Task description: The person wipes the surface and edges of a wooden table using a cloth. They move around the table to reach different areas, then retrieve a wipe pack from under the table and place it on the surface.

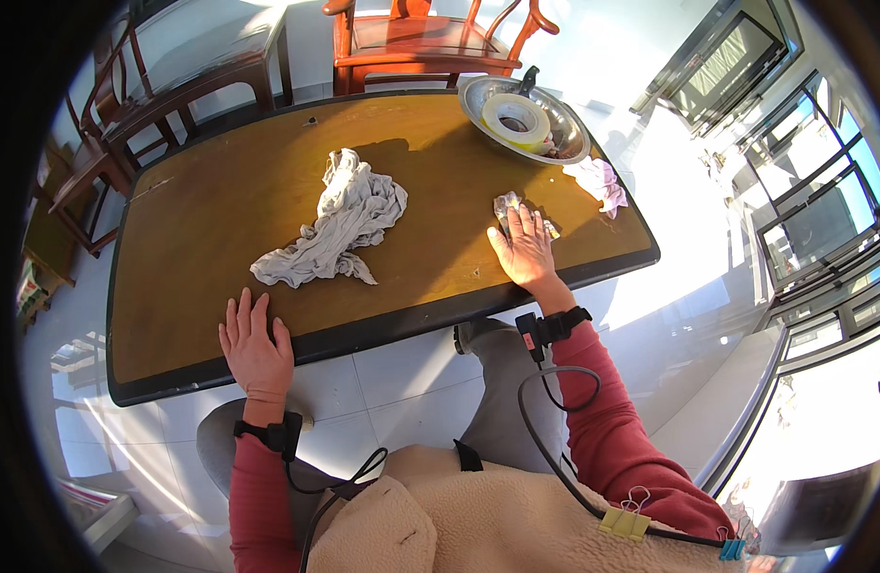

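Observation:
My left hand (256, 349) rests palm down over the near edge of a brown tabletop (189, 251), fingers apart and holding nothing. Just beyond its fingertips lies a crumpled grey-white cloth (339, 222), bunched in a long heap. On the right side, my right hand (526, 247) lies flat with spread fingers over a small crumpled plastic wrapper (510, 203). The fingers hide part of this wrapper; they press on it rather than close around it. A crumpled pink cloth or paper (599, 185) sits further right, near the table's right edge.
A steel basin (576, 140) at the far right corner holds a roll of tape (491, 114) and a black-handled tool (529, 81). Behind the table stands a red-brown wooden chair (425, 50). Cables run from both wrist straps along my sleeves.

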Demonstrator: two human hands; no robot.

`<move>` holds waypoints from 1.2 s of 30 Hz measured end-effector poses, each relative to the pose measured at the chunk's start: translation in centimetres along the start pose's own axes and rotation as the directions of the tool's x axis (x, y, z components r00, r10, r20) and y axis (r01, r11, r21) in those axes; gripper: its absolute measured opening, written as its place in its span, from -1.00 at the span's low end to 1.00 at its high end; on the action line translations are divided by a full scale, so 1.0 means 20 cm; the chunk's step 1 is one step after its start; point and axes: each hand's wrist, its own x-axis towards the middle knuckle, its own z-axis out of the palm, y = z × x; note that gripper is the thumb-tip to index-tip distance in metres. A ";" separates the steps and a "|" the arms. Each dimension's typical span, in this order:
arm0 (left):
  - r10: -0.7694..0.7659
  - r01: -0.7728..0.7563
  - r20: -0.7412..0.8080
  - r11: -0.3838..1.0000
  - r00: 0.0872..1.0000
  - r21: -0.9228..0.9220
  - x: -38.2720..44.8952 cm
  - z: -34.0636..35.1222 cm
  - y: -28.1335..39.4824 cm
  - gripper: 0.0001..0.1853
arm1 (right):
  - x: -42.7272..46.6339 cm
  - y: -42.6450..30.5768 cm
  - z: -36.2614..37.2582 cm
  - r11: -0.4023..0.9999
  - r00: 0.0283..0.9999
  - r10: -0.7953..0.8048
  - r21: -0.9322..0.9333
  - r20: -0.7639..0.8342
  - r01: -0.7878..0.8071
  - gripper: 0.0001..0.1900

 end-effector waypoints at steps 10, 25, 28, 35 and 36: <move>0.031 -0.037 -0.110 0.998 0.993 -0.055 -0.01 -0.01 0.00 -0.61 | -0.34 -0.47 0.00 0.865 0.866 -0.499 0.081 0.042 0.495 -0.29; 0.004 -0.012 -0.129 0.998 0.992 -0.063 -0.02 0.02 -0.01 -0.62 | -0.55 -0.73 -0.01 0.730 0.735 -0.677 0.142 0.021 0.668 -0.30; 0.021 -0.031 -0.173 0.998 0.985 -0.057 -0.02 0.03 -0.01 -0.63 | -0.52 -0.88 0.05 0.708 0.717 -0.697 0.149 -0.009 0.690 -0.34; 0.083 -0.090 -0.074 0.991 0.994 -0.098 -0.02 -0.01 -0.08 -0.62 | -0.56 -0.94 -0.01 0.512 0.513 -0.857 0.193 0.051 0.837 -0.38; 0.106 -0.111 -0.047 0.988 0.993 -0.110 -0.03 -0.03 -0.11 -0.61 | -0.55 -0.88 -0.02 0.557 0.548 -0.831 0.157 0.098 0.816 -0.35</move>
